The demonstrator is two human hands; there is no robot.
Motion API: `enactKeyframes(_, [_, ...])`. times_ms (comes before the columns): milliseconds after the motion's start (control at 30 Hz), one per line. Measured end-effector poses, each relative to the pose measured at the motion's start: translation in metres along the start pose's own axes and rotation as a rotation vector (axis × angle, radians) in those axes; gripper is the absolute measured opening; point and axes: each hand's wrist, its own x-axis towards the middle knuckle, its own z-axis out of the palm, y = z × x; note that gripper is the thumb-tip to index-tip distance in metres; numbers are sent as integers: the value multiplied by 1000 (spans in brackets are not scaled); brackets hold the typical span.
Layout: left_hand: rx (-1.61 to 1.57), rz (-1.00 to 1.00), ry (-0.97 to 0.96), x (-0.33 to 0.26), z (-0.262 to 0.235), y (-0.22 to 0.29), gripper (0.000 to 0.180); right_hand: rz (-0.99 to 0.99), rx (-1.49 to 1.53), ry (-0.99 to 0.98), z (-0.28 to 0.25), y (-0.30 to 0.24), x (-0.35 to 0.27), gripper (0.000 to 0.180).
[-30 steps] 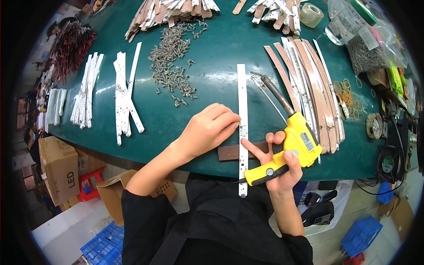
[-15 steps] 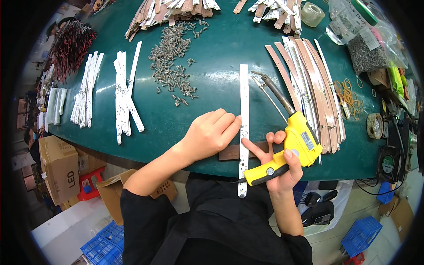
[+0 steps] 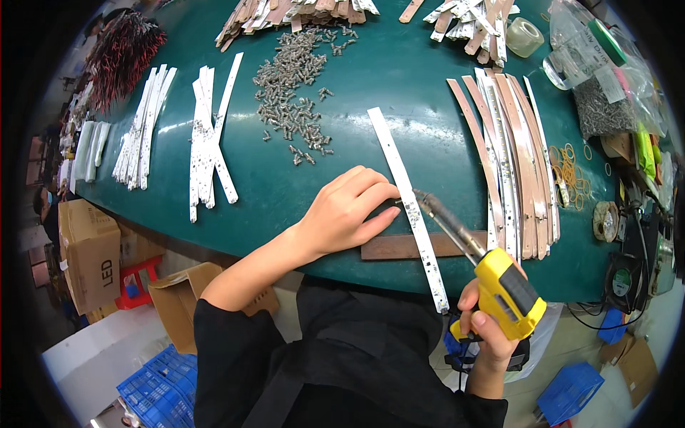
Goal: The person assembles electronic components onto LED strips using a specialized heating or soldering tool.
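A narrow white circuit-board strip (image 3: 430,260) with small components lies tilted across a dark wooden bar (image 3: 389,247), its near end overhanging the table edge. My left hand (image 3: 346,210) is closed beside the strip's left edge, thumb and forefinger almost meeting around a small dark piece I cannot make out. My right hand (image 3: 494,344) grips a yellow-and-black soldering gun (image 3: 508,289). The gun's metal barrel points up and left, its tip over or just beside the strip's right edge, near my left fingertips. Whether the tip touches the strip cannot be seen.
Small metal connectors (image 3: 289,85) lie heaped beyond my left hand. White strips (image 3: 207,143) are stacked at left, brown and white strips (image 3: 524,164) at right. Rubber bands (image 3: 567,175), a tape roll (image 3: 524,37) and a bag of small parts (image 3: 603,107) sit farther right.
The soldering gun has swung round, its body moving right and nearer me and its tip coming to the strip. The strip has turned from upright to slanted. My left thumb now shows.
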Motion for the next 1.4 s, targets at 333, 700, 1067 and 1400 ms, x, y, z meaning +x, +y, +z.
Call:
enactKeyframes(333, [0,-2,-4,0,5,-3,17,81,-132,-110,-6,1,2,75])
enactKeyframes(700, [12,20,17,-1,7,-4,16,153,-146,-123,-3,-11,4,75])
enactKeyframes(1067, [14,25,22,0,8,-5,16,128,-175,-127,1,-15,6,72])
enactKeyframes(1400, [25,20,18,0,8,-4,16,143,-164,-84,4,-22,6,75])
